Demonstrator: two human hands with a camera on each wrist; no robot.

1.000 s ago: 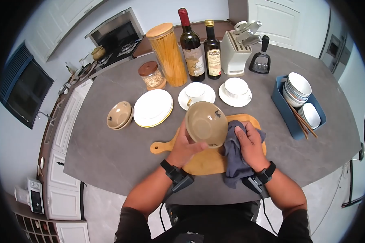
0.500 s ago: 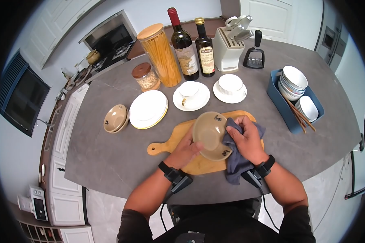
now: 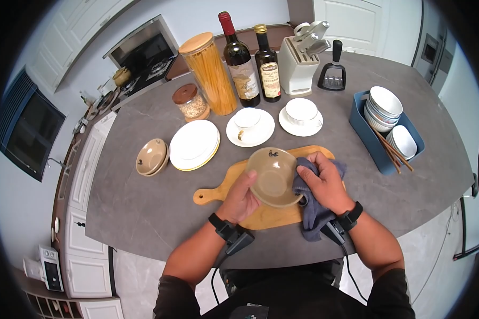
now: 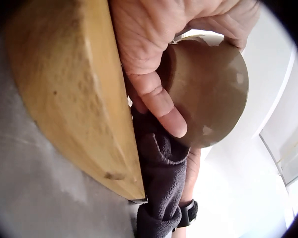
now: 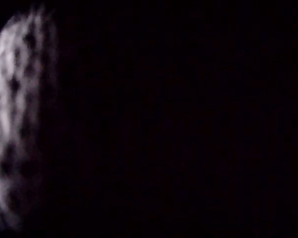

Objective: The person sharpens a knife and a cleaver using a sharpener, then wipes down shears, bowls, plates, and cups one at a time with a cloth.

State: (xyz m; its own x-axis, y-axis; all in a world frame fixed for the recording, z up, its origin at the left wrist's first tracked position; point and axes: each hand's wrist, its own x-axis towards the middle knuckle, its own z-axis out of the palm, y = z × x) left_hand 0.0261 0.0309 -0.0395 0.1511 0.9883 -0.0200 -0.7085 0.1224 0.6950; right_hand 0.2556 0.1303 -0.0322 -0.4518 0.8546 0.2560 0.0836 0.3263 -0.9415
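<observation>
A tan bowl (image 3: 274, 181) with a small dark motif is held over the wooden cutting board (image 3: 234, 178), its inside facing up toward the head camera. My left hand (image 3: 240, 199) grips its left side, thumb at the rim; in the left wrist view the fingers (image 4: 161, 106) lie along the bowl's outside (image 4: 213, 94). On the opposite side my right hand (image 3: 327, 183) pinches a dark grey cloth (image 3: 315, 215) against the rim. The cloth drapes down over the board's right part. Cloth covers nearly all of the right wrist view, which is mostly black.
Two stacked tan bowls (image 3: 151, 157) and white plates (image 3: 194, 143) stand at left. Two white cups on saucers (image 3: 250, 139) sit beyond the board. A pasta jar (image 3: 210, 74), bottles (image 3: 243, 74) and knife block (image 3: 299, 66) line the back. A blue bin (image 3: 375, 143) with bowls and chopsticks stands right.
The bowl has turned between the hands, its dark motif shifting round the rim. My left hand has changed its hold on the side. The right hand with the cloth has come onto the rim.
</observation>
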